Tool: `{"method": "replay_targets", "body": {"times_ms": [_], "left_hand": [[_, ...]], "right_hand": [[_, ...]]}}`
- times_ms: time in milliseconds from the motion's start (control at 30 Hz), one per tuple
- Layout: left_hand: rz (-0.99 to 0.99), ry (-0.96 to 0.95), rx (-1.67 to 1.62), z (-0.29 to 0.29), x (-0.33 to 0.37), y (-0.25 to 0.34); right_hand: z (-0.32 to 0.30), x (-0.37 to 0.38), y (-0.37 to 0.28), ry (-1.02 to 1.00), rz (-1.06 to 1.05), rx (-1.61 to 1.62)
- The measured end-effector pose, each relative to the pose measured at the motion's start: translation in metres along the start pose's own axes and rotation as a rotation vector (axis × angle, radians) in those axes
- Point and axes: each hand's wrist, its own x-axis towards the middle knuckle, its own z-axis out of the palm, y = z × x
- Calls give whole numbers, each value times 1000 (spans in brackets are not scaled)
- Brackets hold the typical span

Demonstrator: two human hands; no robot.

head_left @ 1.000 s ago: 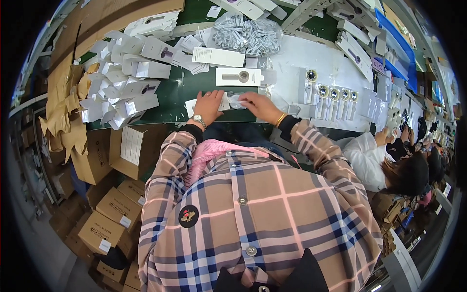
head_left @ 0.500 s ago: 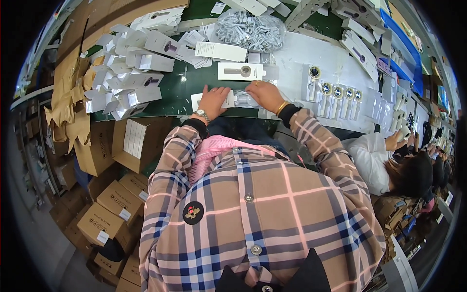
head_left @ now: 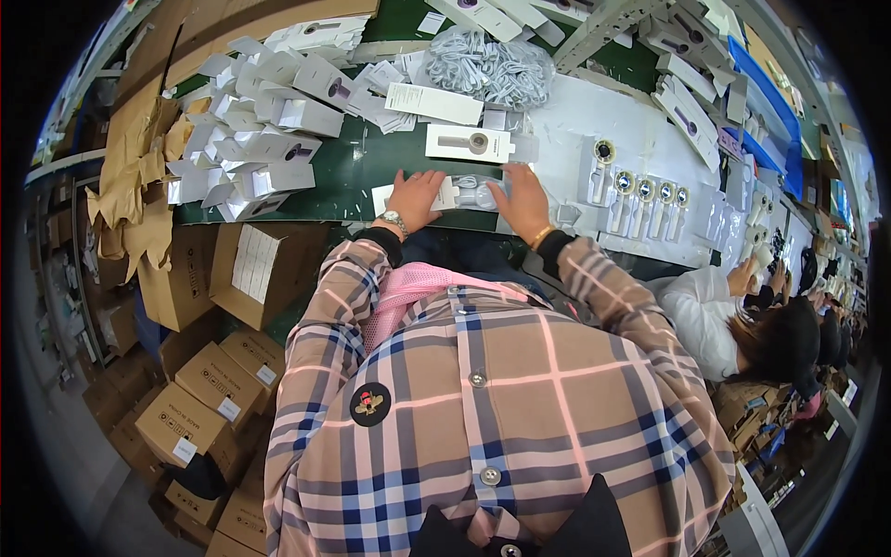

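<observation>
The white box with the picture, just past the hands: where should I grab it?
Probably pinch the white box by its long sides near the left end, coming from the left: it lies flat, with bare green table there, while clear plastic crowds its right end.

Near two bare hands (head_left: 415, 199) (head_left: 526, 202) lie five white, gold-rimmed, round-headed devices (head_left: 646, 191). Overlapping open white cartons (head_left: 311, 115) at left number perhaps a dozen.

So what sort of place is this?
Probably a factory or workshop packing area. There's a cluster of open white boxes, a row of matching small devices with round heads, and brown cartons piled at the person's left.
</observation>
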Motion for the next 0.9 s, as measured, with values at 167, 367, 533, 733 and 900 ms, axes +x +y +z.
{"method": "replay_targets", "body": {"times_ms": [167, 367, 533, 733, 900], "left_hand": [[22, 100, -125, -8, -9, -6], [-77, 379, -521, -41, -32, -23], [-276, 736, -623, -46, -69, -68], [-523, 1261, -1063, -37, -70, -107], [-687, 1124, -878, -10, -71, -124]], "right_hand": [[-12, -16, 8, -439, 481, 516], [-8, 34, -71, -288, -285, 357], [-7, 69, -102, -268, -336, 549], [15, 93, -45, -168, 422, 707], [19, 129, -14, -301, 880, 1021]]}}
